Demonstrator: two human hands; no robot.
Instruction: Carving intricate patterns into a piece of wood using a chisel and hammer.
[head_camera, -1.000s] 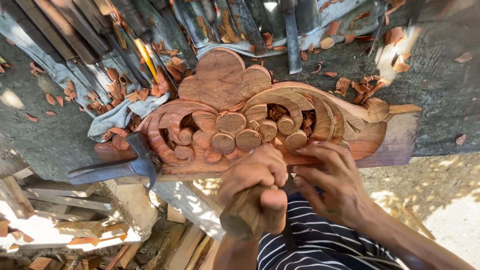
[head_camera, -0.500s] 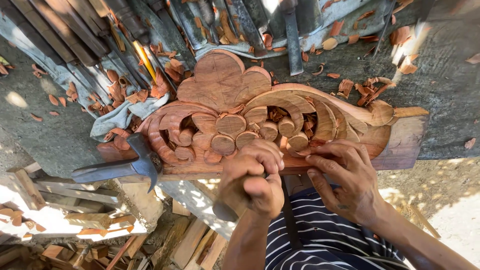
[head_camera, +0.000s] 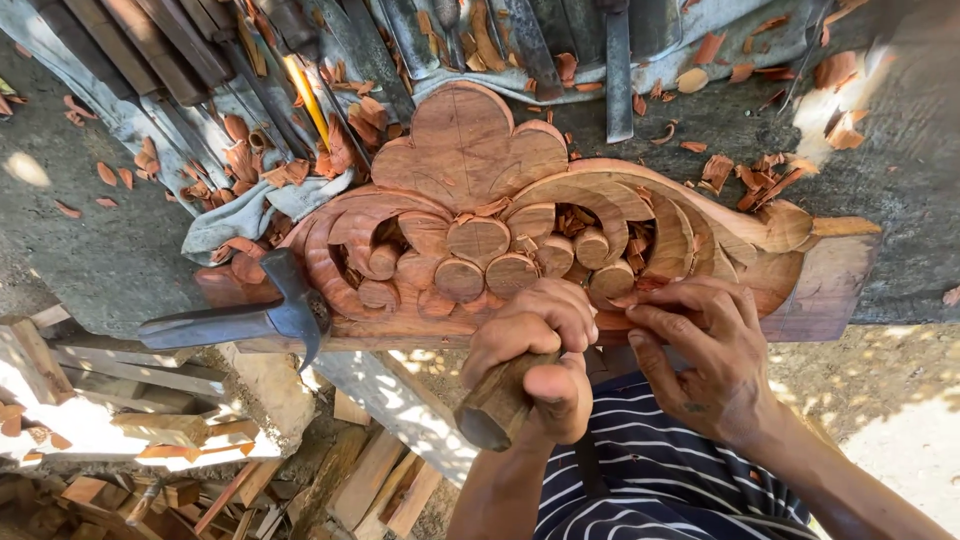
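The left hand (head_camera: 535, 345) is clenched round a wooden handle (head_camera: 497, 405) whose butt points down toward the camera, its long axis running up toward the carved wooden panel (head_camera: 520, 220). The right hand (head_camera: 705, 350) seems to pinch the blade, hidden under its fingers. Beyond, a hammer (head_camera: 250, 315) rests on the panel's left edge.

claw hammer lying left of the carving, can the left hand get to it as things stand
Probably yes, once freed. The left hand is wrapped around a wooden tool handle, so it is occupied. The claw hammer lies in the open by the carving's left edge, with nothing between.
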